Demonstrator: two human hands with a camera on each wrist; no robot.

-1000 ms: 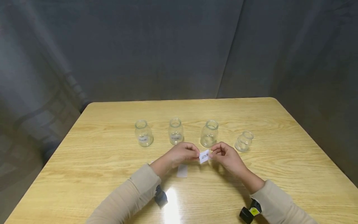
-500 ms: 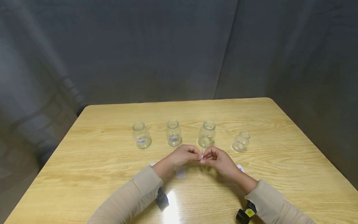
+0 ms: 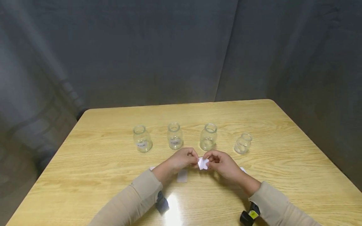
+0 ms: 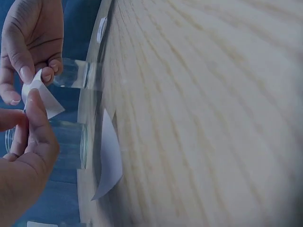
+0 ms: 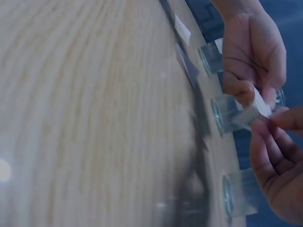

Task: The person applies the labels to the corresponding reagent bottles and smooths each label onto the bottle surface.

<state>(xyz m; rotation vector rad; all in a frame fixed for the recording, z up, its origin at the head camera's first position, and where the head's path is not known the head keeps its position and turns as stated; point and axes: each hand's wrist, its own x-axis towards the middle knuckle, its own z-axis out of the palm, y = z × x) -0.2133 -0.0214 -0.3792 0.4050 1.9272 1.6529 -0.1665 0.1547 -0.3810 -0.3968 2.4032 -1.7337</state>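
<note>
A small white label [image 3: 203,163] is held in the air between my two hands, bent, with its white underside toward me in the head view. My left hand [image 3: 182,159] pinches its left edge between thumb and forefinger. On the other side my right hand [image 3: 222,164] pinches the right edge the same way. In the left wrist view the label [image 4: 45,97] spreads into a folded, pointed shape between the fingertips. Faint print shows on the label [image 5: 253,112] in the right wrist view. Just beyond the hands stands a clear glass jar [image 3: 208,138] with no label visible.
Two more glass jars, one at far left [image 3: 142,140] and one beside it [image 3: 174,137], carry printed labels. A smaller jar [image 3: 243,143] stands at right. Paper pieces lie near the left forearm [image 3: 182,176] and beside the right wrist [image 3: 243,169] on the wooden table [image 3: 113,125].
The label, first held flat with its print showing, was turned edge-on as the fingertips met. Now the hands are slightly apart again and its bent white side shows.
</note>
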